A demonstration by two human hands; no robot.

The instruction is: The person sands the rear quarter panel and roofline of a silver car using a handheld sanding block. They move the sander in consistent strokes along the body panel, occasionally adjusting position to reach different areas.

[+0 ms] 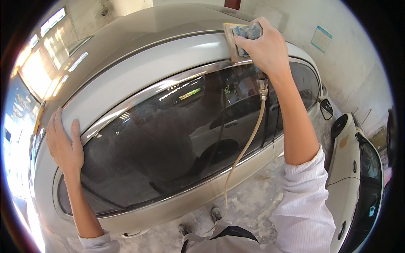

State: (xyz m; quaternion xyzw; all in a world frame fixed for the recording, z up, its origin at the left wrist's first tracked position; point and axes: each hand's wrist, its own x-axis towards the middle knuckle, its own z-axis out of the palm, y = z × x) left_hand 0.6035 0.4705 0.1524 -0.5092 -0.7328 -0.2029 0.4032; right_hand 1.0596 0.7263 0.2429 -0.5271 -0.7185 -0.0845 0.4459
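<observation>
My right hand [268,49] is wrapped round the grip of an air sander [242,37], whose pale rectangular pad lies against the grey-white roof rail [168,61] of a beige car. From the sander's metal fitting a thin yellowish hose [246,145] hangs down across the side windows toward the floor. At the rear end of the same rail, my left hand [66,141] lies flat with fingers stretched and thumb apart, holding nothing. Between my arms are the dusty dark side windows [147,143] with a chrome trim strip [154,87] above them.
The car's brownish roof [139,29] curves away beyond the rail. At the right stands a second light-coloured car [344,168], close to the first car's door mirror [326,109]. My shoes [216,214] are on the dusty floor [257,189]. A pale wall [354,63] rises behind.
</observation>
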